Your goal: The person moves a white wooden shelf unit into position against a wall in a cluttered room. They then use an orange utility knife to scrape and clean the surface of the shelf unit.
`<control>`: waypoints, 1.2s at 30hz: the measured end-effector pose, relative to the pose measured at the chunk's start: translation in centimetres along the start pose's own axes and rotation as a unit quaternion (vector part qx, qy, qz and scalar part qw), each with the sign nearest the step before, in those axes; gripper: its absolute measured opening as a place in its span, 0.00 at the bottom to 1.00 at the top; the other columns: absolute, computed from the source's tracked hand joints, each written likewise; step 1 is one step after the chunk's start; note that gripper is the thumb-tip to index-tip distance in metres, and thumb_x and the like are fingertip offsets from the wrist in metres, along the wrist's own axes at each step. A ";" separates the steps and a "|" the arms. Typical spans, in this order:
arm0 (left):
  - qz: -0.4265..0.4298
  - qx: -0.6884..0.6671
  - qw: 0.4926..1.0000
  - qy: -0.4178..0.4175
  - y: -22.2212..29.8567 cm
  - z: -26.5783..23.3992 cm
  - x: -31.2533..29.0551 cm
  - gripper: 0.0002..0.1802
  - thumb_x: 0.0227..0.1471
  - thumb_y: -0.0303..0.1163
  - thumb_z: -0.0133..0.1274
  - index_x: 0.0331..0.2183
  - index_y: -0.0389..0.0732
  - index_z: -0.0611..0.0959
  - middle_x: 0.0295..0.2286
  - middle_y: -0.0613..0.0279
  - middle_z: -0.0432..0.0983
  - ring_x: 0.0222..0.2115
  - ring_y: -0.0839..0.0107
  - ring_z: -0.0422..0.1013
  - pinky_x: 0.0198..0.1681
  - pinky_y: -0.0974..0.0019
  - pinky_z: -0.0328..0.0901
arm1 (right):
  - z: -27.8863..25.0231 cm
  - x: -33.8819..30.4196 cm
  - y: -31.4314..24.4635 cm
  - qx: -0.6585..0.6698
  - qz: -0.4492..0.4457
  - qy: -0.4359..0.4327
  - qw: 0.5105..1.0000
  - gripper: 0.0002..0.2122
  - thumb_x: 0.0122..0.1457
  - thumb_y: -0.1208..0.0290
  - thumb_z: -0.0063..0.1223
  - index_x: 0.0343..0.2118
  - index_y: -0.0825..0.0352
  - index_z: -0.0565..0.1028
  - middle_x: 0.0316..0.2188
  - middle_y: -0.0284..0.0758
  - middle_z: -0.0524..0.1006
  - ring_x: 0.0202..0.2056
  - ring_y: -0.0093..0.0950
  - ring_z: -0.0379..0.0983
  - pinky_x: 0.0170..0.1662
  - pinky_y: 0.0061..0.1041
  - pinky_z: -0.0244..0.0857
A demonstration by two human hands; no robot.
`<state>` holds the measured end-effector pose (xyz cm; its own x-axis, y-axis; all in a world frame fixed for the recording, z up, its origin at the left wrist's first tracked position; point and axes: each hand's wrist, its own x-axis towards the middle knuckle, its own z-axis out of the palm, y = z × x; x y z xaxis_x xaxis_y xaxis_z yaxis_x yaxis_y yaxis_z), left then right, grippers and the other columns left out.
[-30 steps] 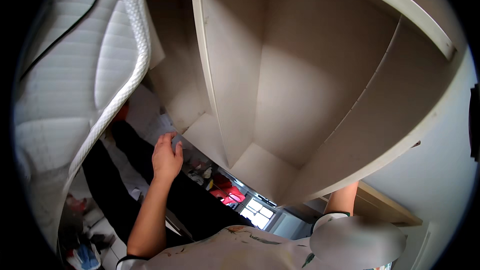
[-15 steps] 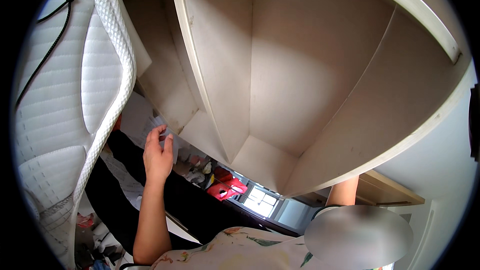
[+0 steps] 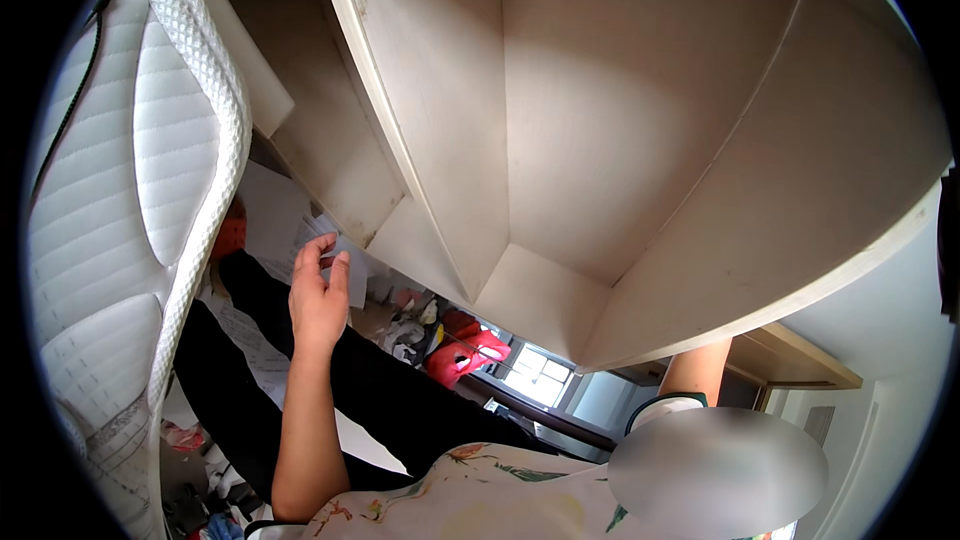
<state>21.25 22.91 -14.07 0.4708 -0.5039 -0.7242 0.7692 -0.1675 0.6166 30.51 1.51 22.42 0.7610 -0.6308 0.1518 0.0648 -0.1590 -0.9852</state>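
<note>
My left hand point(image 3: 320, 290) is raised beside the lower left part of a large pale wooden cabinet point(image 3: 620, 120). Its fingers are loosely bent with the thumb apart, and I see nothing held in it. Sheets of white paper point(image 3: 268, 205) lie behind the hand. At the lower right my right forearm point(image 3: 697, 375) passes behind the cabinet's side panel, which hides the right hand. The cabinet stands tilted across the view, its bare compartments facing me, with an upright divider point(image 3: 365, 60) between two of them.
A white quilted mattress point(image 3: 95, 170) with a thick woven edge stands along the left. Clothes and other clutter point(image 3: 405, 330), a red bag-like item point(image 3: 465, 355) and a bright window point(image 3: 538, 377) show below the cabinet. A wooden cupboard point(image 3: 800, 355) is at the right.
The view has shifted slightly: the cabinet's lower edge sits higher and the mattress lies further left. My left hand keeps nearly the same place and pose. The right forearm still goes behind the panel.
</note>
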 end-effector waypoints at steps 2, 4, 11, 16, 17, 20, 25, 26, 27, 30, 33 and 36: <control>0.002 0.007 1.000 -0.003 -0.1 0.2 0.0 0.17 0.54 0.33 0.49 0.46 0.37 0.73 0.43 0.55 0.71 0.40 0.65 0.72 0.43 0.65 0.65 | -0.2 0.3 0.3 0.008 0.004 -0.006 1.000 0.34 0.55 0.33 0.34 0.44 0.62 0.73 0.33 0.34 0.75 0.33 0.25 0.69 0.39 0.26 0.64; 0.015 0.021 1.000 0.002 -0.2 0.3 0.0 0.17 0.54 0.33 0.49 0.46 0.38 0.73 0.43 0.55 0.71 0.40 0.65 0.72 0.42 0.65 0.66 | -0.3 0.6 0.5 0.022 0.006 -0.013 1.000 0.34 0.55 0.33 0.34 0.44 0.63 0.73 0.33 0.34 0.75 0.32 0.25 0.69 0.38 0.26 0.65; 0.038 0.058 0.997 -0.034 -0.3 -0.8 -0.5 0.17 0.54 0.33 0.49 0.45 0.37 0.73 0.43 0.53 0.71 0.41 0.63 0.72 0.42 0.65 0.66 | -0.3 0.6 0.3 0.181 0.032 -0.072 0.980 0.35 0.54 0.32 0.33 0.44 0.63 0.73 0.32 0.35 0.76 0.30 0.25 0.70 0.36 0.27 0.65; 0.078 0.133 0.987 0.036 -4.3 -1.6 -7.1 0.12 0.53 0.30 0.51 0.39 0.36 0.76 0.37 0.51 0.73 0.38 0.59 0.72 0.42 0.63 0.67 | -1.4 0.7 1.6 -0.015 0.045 0.028 0.998 0.43 0.50 0.25 0.23 0.37 0.70 0.71 0.21 0.37 0.72 0.15 0.26 0.61 0.19 0.23 0.57; 0.091 0.145 0.985 0.034 0.5 -1.7 -9.3 0.11 0.52 0.29 0.51 0.38 0.36 0.77 0.36 0.51 0.74 0.37 0.58 0.72 0.42 0.63 0.67 | -1.6 1.1 1.9 0.009 0.045 0.020 0.999 0.42 0.51 0.26 0.24 0.37 0.70 0.71 0.21 0.38 0.71 0.15 0.27 0.60 0.20 0.22 0.56; 0.213 0.182 0.957 0.080 12.8 -0.3 -14.9 0.08 0.51 0.23 0.50 0.36 0.35 0.77 0.32 0.52 0.74 0.34 0.59 0.73 0.39 0.64 0.67 | -1.1 0.9 2.7 0.010 0.067 0.055 0.996 0.40 0.52 0.28 0.28 0.35 0.70 0.72 0.21 0.36 0.72 0.16 0.25 0.64 0.20 0.21 0.57; 0.477 0.284 0.824 0.115 29.5 1.9 -19.4 0.08 0.51 0.18 0.47 0.36 0.34 0.76 0.32 0.54 0.73 0.33 0.58 0.70 0.40 0.66 0.64 | -0.9 1.1 1.3 -0.059 0.041 0.019 0.997 0.29 0.62 0.44 0.34 0.32 0.74 0.71 0.20 0.33 0.72 0.20 0.18 0.68 0.23 0.18 0.62; 0.508 0.298 0.802 0.101 32.3 2.7 -19.5 0.08 0.51 0.18 0.48 0.36 0.35 0.76 0.33 0.54 0.73 0.34 0.57 0.70 0.40 0.65 0.64 | -1.0 0.9 1.4 -0.053 0.042 0.031 0.997 0.29 0.62 0.44 0.33 0.32 0.74 0.70 0.19 0.33 0.71 0.19 0.19 0.67 0.23 0.19 0.61; 0.537 0.312 0.778 0.096 34.7 3.6 -19.5 0.09 0.50 0.19 0.48 0.36 0.35 0.76 0.33 0.53 0.73 0.35 0.55 0.70 0.41 0.64 0.64 | -0.8 1.0 0.9 -0.015 0.072 0.049 0.996 0.29 0.62 0.44 0.33 0.31 0.74 0.71 0.19 0.33 0.71 0.19 0.19 0.67 0.23 0.19 0.61; 0.544 0.398 0.732 0.103 40.5 7.2 -17.1 0.12 0.48 0.20 0.49 0.38 0.38 0.76 0.37 0.54 0.73 0.39 0.54 0.69 0.43 0.60 0.64 | 0.1 -0.5 -0.9 0.087 0.199 0.090 0.972 0.29 0.62 0.42 0.33 0.31 0.71 0.70 0.18 0.33 0.70 0.18 0.22 0.67 0.23 0.21 0.62; 0.528 0.464 0.706 0.088 43.2 11.2 -12.1 0.17 0.51 0.30 0.50 0.45 0.40 0.75 0.48 0.55 0.68 0.51 0.56 0.62 0.54 0.56 0.57 | -0.5 -3.7 -1.3 0.210 0.294 0.116 0.925 0.29 0.60 0.40 0.34 0.30 0.68 0.70 0.18 0.33 0.71 0.18 0.23 0.69 0.22 0.22 0.63; 0.452 0.624 0.630 0.099 43.0 15.2 -7.5 0.32 0.55 0.49 0.44 0.58 0.47 0.62 0.60 0.55 0.51 0.62 0.57 0.44 0.62 0.48 0.39 | -2.0 -5.4 -2.0 0.211 0.355 0.137 0.900 0.31 0.57 0.35 0.33 0.34 0.66 0.70 0.21 0.33 0.73 0.21 0.24 0.71 0.21 0.21 0.63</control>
<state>44.25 6.63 22.55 0.6120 -0.7766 0.1494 -0.7323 -0.4851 0.4780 24.92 3.71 23.75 0.5229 -0.6329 -0.5710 -0.0918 0.6242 -0.7759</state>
